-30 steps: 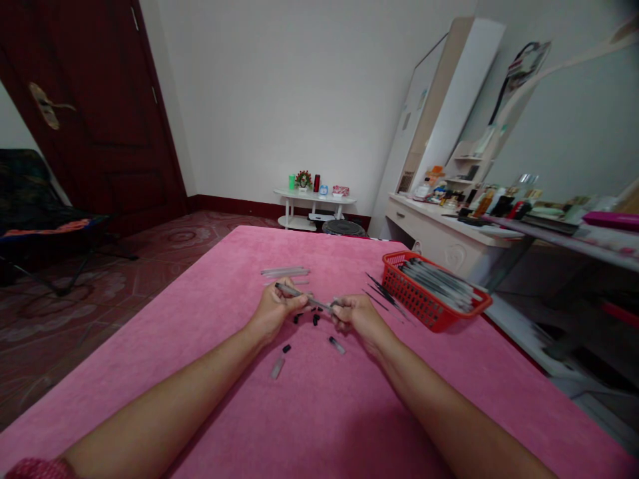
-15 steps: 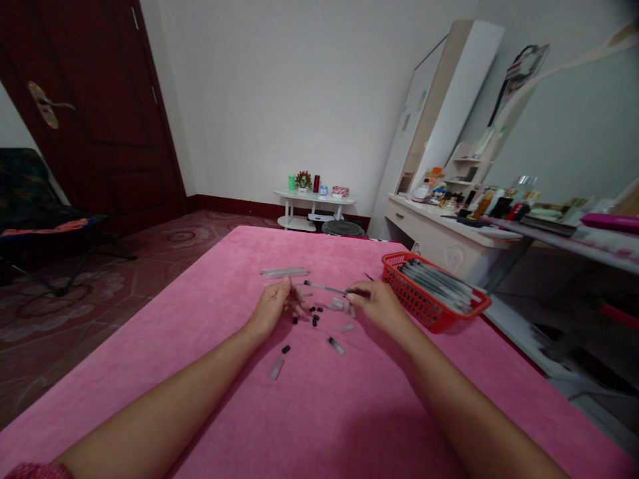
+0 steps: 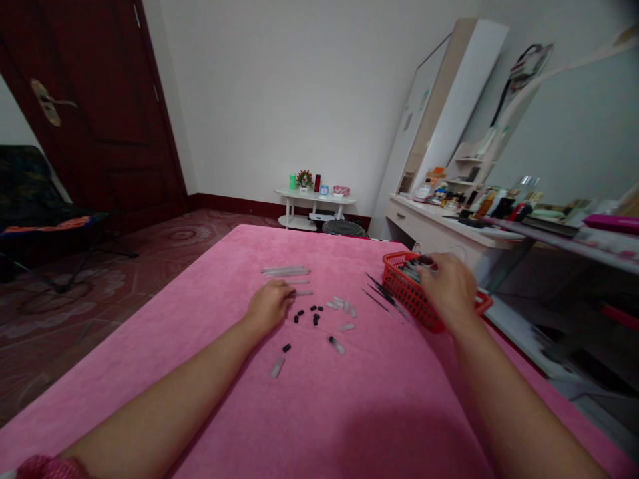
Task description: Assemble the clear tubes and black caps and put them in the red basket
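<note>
My left hand (image 3: pixel 271 306) rests on the pink cloth with its fingers curled together. Its fingertips meet the end of a clear pen barrel (image 3: pixel 303 293); whether they grip anything is hidden. More clear barrels (image 3: pixel 285 271) lie just beyond. My right hand (image 3: pixel 449 286) reaches over the red basket (image 3: pixel 412 298), its thumb and fingers closed at the grey pens (image 3: pixel 410 269) inside. Between the hands lie several small black plugs (image 3: pixel 315 317) and clear caps (image 3: pixel 344 305). Thin dark refills (image 3: pixel 382 289) lie beside the basket.
Nearer me are a cap with a black end (image 3: pixel 337 344), a black plug (image 3: pixel 286 347) and a clear cap (image 3: pixel 277 366). The pink cloth (image 3: pixel 319 412) covers the table. A dresser (image 3: pixel 429 229) with bottles stands at the right, a folding chair (image 3: pixel 44 199) at the left.
My right hand has moved from the middle to the basket at the right. The thin pen refill it held between the hands is gone from there. My left hand has shifted slightly left.
</note>
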